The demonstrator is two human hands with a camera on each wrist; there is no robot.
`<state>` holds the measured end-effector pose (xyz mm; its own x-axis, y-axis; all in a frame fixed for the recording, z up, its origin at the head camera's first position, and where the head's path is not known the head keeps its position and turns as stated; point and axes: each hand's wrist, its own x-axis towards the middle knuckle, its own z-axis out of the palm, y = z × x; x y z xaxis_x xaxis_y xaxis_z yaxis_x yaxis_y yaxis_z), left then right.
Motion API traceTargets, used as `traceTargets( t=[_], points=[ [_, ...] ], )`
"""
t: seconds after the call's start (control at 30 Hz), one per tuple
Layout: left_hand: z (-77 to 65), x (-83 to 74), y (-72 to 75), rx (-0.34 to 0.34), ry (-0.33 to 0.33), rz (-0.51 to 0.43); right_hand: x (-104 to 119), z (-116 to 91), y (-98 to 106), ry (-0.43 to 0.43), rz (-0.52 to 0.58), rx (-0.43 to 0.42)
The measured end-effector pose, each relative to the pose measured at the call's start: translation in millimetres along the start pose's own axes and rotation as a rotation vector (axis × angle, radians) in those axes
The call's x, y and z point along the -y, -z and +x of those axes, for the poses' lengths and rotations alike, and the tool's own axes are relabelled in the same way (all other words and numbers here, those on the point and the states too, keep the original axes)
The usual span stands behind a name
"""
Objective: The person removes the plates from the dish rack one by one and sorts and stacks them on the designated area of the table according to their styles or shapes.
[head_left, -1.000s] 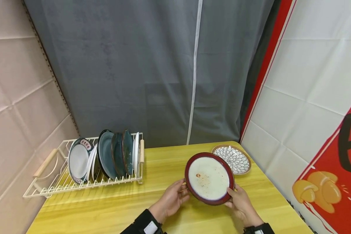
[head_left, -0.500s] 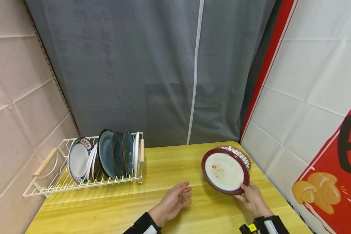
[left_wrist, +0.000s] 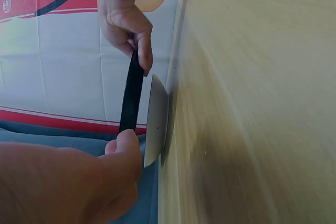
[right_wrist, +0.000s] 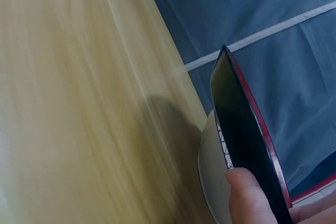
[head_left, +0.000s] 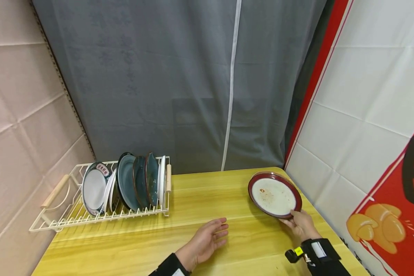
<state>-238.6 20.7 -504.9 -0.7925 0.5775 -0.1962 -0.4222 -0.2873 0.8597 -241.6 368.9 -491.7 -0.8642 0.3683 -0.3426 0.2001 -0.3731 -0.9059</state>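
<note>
A cream plate with a dark red rim (head_left: 275,196) is held over the right part of the table, tilted slightly, brown specks on its face. My right hand (head_left: 301,226) pinches its near right rim, thumb and fingers on opposite sides in the right wrist view. Beneath it lies a patterned plate (right_wrist: 206,166), almost wholly hidden in the head view. A small gap shows between the two in the left wrist view. My left hand (head_left: 207,242) hovers over the middle front of the table, fingers relaxed, holding nothing.
On the left stands a white wire dish rack (head_left: 63,223) with wooden handles, holding several upright plates (head_left: 125,184). A grey curtain (head_left: 193,96) hangs behind the yellow wooden table (head_left: 131,245). A white wall sheet (head_left: 334,153) borders the right edge.
The red-rimmed plate has moved right and away, from in front of the patterned plate to over it. My left hand has come off its rim and stayed near the middle.
</note>
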Motion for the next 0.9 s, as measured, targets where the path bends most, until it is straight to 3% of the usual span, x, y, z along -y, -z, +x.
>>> traceTargets(
  t=[0.3, 0.53, 0.9],
  points=[
    [-1.4, 5.5, 0.2, 0.007, -0.005, 0.008, 3, 20, -10, 0.007, 0.040, -0.055],
    [-2.3, 10.8, 0.5, 0.009, -0.002, 0.001, 6, 34, -20, 0.024, 0.070, -0.171],
    [-4.2, 10.9, 1.0, 0.019, 0.011, 0.004, 15, 42, -23, -0.006, 0.182, -0.196]
  ],
)
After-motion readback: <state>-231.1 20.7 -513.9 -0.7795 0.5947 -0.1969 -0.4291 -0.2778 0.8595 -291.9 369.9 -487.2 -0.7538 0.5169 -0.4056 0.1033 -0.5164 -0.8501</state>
